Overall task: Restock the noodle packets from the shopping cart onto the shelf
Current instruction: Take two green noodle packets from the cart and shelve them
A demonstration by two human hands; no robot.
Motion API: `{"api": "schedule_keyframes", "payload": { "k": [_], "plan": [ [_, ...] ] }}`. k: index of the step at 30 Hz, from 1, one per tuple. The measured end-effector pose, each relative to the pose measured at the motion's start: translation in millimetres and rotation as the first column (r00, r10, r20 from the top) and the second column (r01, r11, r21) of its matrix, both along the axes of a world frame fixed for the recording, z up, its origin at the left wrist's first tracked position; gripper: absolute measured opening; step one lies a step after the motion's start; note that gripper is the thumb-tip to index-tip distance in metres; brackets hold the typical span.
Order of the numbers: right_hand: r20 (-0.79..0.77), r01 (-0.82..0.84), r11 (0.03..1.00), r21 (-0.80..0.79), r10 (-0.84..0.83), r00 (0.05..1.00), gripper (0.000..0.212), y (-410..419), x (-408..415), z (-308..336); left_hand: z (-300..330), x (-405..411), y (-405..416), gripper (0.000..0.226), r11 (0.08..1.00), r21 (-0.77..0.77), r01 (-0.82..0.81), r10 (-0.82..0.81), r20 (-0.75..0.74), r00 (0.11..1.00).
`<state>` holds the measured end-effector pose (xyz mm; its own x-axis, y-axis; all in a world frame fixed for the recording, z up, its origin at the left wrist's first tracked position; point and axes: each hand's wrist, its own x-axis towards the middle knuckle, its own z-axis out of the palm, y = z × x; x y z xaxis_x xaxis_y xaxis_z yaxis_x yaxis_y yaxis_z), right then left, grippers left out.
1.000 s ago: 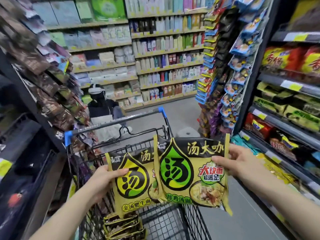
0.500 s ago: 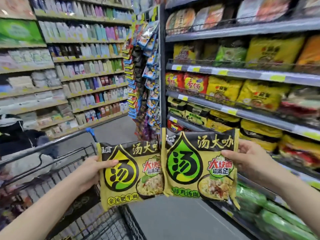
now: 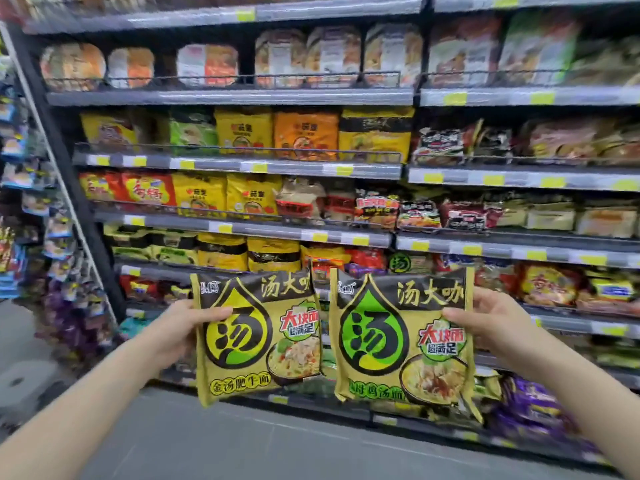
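Left hand is gripping the left edge of a yellow-drop noodle packet, thumb lying across its front. Right hand is gripping the right edge of a green-drop noodle packet, thumb on front too. Both packets are hanging upright side by side, edges just apart, out in front of the shelf. Behind them, shelf tiers are showing rows of yellow, red and dark noodle bags with yellow price tags. Snack strips are hanging at far left, blurred.
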<state>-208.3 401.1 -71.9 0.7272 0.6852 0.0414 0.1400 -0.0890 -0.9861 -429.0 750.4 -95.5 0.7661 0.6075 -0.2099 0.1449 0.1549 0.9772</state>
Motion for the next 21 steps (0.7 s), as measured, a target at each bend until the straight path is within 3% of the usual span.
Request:
{"api": "schedule_keyframes", "payload": {
  "k": [1,2,5,6,9,12,15,18,21],
  "plan": [
    [0.006,0.03,1.0,0.005,-0.03,1.0,0.081,-21.7,5.1,-1.7,2.1,16.8,-14.4,0.056,0.999,0.011,0.037,-0.037,-0.002,0.999],
    [0.004,0.075,0.997,0.007,-0.075,0.997,0.078,-42.2,10.5,-3.3,4.0,33.1,-27.9,0.053,0.997,0.019,0.07,-0.07,-0.002,0.998],
    [-0.031,0.183,0.983,0.025,-0.182,0.983,0.03,-92.5,27.3,-5.9,10.3,77.3,-66.8,0.048,0.988,0.031,0.153,-0.153,-0.001,0.988],
    [-0.044,0.211,0.977,0.033,-0.209,0.977,0.025,-105.3,31.2,-6.6,12.4,89.9,-77.3,0.048,0.983,0.033,0.178,-0.178,0.002,0.984],
    [-0.045,0.26,0.964,0.046,-0.258,0.965,0.057,-133.3,44.4,-12.0,16.0,124.7,-98.3,0.05,0.967,0.063,0.245,-0.246,-0.005,0.969],
    [-0.084,0.329,0.943,0.054,-0.324,0.942,0.044,-151.8,62.2,-18.0,16.5,156.5,-110.0,0.053,0.954,0.075,0.289,-0.288,-0.027,0.957],
    [-0.058,0.339,0.94,0.044,-0.336,0.94,0.077,-160.1,86.5,-23.4,13.1,188.5,-115.3,0.052,0.946,0.083,0.314,-0.312,-0.039,0.949],
    [-0.065,0.364,0.93,0.045,-0.361,0.93,0.048,-160.0,118.0,-27.5,7.9,223.0,-114.8,0.054,0.94,0.083,0.331,-0.328,-0.053,0.943],
    [-0.05,0.36,0.933,0.012,-0.359,0.932,0.043,-154.1,159.1,-28.2,5.9,261.8,-106.6,0.054,0.931,0.097,0.352,-0.347,-0.066,0.935]
  ]
}}
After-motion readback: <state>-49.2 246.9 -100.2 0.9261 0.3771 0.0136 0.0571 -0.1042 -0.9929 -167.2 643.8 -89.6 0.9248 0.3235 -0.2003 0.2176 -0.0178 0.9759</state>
